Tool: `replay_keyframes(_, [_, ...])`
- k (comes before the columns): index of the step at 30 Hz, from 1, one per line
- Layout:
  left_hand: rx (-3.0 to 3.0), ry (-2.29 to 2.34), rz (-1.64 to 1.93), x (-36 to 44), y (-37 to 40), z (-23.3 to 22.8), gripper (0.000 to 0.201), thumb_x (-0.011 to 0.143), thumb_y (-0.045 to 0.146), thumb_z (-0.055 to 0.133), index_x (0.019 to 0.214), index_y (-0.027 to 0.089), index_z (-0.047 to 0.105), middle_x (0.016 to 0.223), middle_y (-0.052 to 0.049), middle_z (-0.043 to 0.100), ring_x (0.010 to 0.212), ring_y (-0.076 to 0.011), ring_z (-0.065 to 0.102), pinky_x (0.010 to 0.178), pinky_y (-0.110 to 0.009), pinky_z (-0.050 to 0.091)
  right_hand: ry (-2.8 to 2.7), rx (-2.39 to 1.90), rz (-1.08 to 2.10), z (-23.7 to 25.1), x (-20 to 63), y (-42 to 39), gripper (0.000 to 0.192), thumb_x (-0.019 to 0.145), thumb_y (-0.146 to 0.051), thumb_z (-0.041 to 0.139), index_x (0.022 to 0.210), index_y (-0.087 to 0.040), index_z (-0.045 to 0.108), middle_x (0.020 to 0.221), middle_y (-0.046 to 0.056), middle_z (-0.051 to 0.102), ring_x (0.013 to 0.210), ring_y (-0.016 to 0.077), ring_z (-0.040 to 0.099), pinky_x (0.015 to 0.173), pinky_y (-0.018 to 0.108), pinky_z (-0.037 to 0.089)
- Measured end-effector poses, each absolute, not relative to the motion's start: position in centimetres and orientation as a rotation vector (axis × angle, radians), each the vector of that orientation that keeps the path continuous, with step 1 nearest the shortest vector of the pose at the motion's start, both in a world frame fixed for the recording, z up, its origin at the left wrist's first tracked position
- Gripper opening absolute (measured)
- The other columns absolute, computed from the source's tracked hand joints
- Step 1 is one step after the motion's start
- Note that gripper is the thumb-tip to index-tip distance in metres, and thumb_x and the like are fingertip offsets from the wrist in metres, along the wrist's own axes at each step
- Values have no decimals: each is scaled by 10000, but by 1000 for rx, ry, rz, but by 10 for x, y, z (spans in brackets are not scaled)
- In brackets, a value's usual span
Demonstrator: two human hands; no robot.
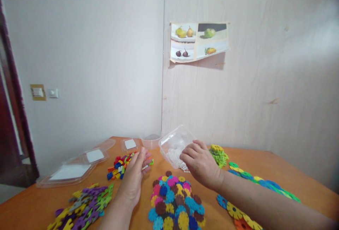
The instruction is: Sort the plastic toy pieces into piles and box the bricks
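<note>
Two hands: right (200, 163) tilts a clear tub (174, 145), left (135, 177) lies loosely open beside the disc mat (174, 203).

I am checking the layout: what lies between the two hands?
In the head view, bare orange table lies between the left hand and right hand.

Two bare forearms show, one from the near left and one from the near right. No sleeve reaches into view on either. The left hand (134, 178) and the right hand (201, 164) wear no gloves, and no ring, watch or band shows. The fingernails are short and unpainted.
</note>
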State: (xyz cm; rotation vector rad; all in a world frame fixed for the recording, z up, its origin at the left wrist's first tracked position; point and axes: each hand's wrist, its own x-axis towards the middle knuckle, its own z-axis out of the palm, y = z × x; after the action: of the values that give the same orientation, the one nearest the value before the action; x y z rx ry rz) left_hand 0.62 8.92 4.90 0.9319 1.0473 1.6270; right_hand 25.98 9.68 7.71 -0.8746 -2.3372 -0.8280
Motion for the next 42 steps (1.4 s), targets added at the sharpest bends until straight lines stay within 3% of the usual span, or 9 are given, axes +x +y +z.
replay_keyframes(3, [999, 923, 1529, 11, 81, 54, 675, 749, 695, 663, 1231, 221, 639, 1253, -120, 658, 1095, -242, 633, 882, -339, 484, -2364, -796, -780, 72, 250, 88, 150, 918, -152, 569, 990, -236, 671, 953, 59, 709, 962, 225, 543, 1036, 466, 293])
replay_keyframes(7, [1065, 845, 1476, 14, 77, 57, 614, 765, 591, 713, 1267, 248, 629, 1345, -95, 612, 1108, -238, 627, 866, -317, 486, -2432, -773, -717, 68, 240, 80, 100, 919, -190, 582, 958, -229, 665, 939, 60, 710, 954, 229, 547, 1021, 463, 311])
replay_keyframes(10, [1094, 857, 1490, 14, 81, 54, 543, 752, 533, 739, 1181, 206, 671, 1264, -96, 662, 1003, -225, 664, 821, -311, 501, -2458, -774, -645, 67, 234, 76, 133, 928, -190, 562, 1000, -229, 667, 961, 62, 716, 965, 228, 559, 1023, 461, 326])
replay_keyframes(15, [887, 1021, 1635, 4, 96, 45, 465, 710, 491, 746, 1031, 158, 706, 1035, -87, 741, 813, -205, 707, 678, -277, 520, -2346, -720, -512, 63, 232, 65, 343, 921, -208, 535, 1260, -205, 586, 1276, 133, 632, 1197, 286, 507, 1031, 490, 365])
replay_keyframes(21, [580, 1241, 1823, -11, 101, 51, 437, 763, 488, 646, 1033, 147, 686, 930, -66, 743, 609, -136, 672, 549, -236, 490, -2289, -845, -186, 42, 225, 63, 184, 964, -222, 475, 1034, -214, 645, 993, 83, 695, 961, 215, 608, 877, 374, 470])
replay_keyframes(26, [503, 1267, 1857, -17, 99, 57, 488, 784, 518, 605, 1069, 129, 680, 909, -79, 744, 614, -150, 675, 523, -231, 455, -2510, -971, 9, 29, 208, 78, 389, 946, -503, 534, 1210, -249, 663, 1164, 90, 679, 1111, 244, 596, 984, 396, 432])
replay_keyframes(32, [435, 1234, 1911, -23, 103, 54, 487, 821, 541, 596, 1086, 142, 679, 992, -99, 736, 672, -178, 703, 552, -251, 484, -2755, -1007, 204, 33, 188, 91, 716, 885, -763, 401, 1425, -313, 536, 1427, 139, 546, 1299, 329, 501, 1081, 522, 322])
replay_keyframes(35, [419, 1240, 1893, -25, 105, 52, 494, 824, 552, 596, 1084, 139, 678, 997, -107, 732, 697, -186, 708, 589, -265, 497, -2799, -1024, 236, 29, 184, 94, 761, 860, -800, 387, 1436, -324, 528, 1465, 145, 515, 1331, 351, 475, 1098, 552, 283])
replay_keyframes(42, [419, 1257, 1852, -23, 103, 54, 528, 779, 601, 608, 1051, 154, 676, 963, -70, 726, 675, -158, 684, 573, -244, 451, -2745, -999, 310, 18, 190, 93, 683, 881, -710, 475, 1408, -286, 573, 1467, 124, 521, 1344, 324, 468, 1127, 469, 311])
